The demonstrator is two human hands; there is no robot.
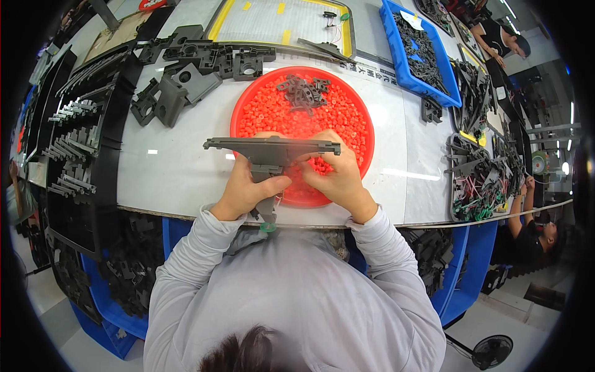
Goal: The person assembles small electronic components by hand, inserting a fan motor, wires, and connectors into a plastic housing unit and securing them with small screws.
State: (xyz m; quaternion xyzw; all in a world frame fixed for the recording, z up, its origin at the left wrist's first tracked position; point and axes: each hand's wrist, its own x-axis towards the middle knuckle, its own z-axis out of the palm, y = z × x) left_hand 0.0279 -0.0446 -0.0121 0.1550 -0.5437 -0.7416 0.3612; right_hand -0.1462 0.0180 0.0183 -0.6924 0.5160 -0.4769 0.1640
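A dark grey plastic part [266,150], with a long flat top edge and a stem pointing down toward me, is held over the near side of a round red tray [239,118]. My left hand [243,191] grips its stem, thumb across the front. At the part's right side, my right hand [341,177] is closed, with thumb and forefinger pinched together against the underside. What lies between those fingertips is too small to make out. Many small red plastic pieces [260,111] fill the tray. On them, at the far side, rests a pile of small dark grey parts [304,92].
Dark grey mouldings [189,84] lie at the far left, beside a black rack [93,149] of slim parts. A blue bin [403,68] of small black parts stands far right. Nearer right is a tray of wired assemblies [477,192]. Co-workers [502,40] are beyond.
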